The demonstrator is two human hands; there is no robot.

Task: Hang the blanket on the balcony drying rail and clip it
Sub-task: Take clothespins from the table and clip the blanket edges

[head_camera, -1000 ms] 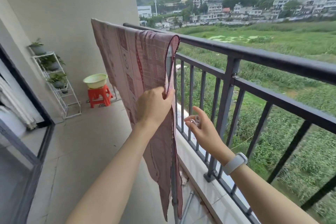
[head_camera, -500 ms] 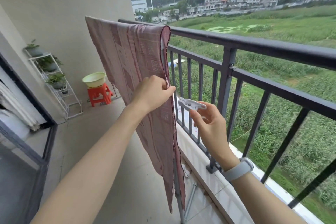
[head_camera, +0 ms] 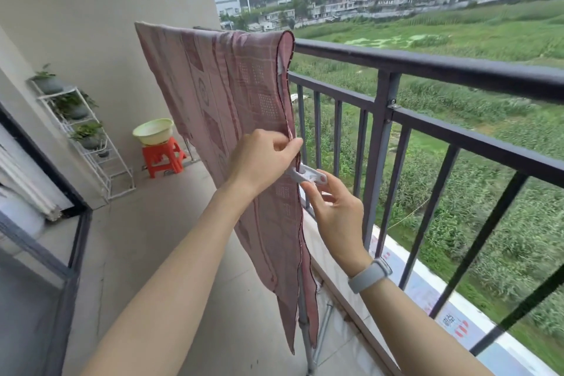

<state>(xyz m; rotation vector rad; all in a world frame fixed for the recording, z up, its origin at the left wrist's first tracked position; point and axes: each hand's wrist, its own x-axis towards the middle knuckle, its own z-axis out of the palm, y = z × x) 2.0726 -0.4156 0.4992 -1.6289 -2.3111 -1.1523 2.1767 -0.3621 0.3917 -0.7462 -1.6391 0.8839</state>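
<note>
While the left hand (head_camera: 262, 159) is pinching the soft, light blanket (head_camera: 232, 107) at its edge, the right hand (head_camera: 331, 207) is gripping the stiff clip (head_camera: 306, 175) against it.

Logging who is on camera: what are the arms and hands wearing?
Both forearms are bare, no sleeves in view, and no gloves on the left hand or right hand. The right wrist carries a light grey band, smooth and rounded like a fitness tracker. No rings visible.
</note>
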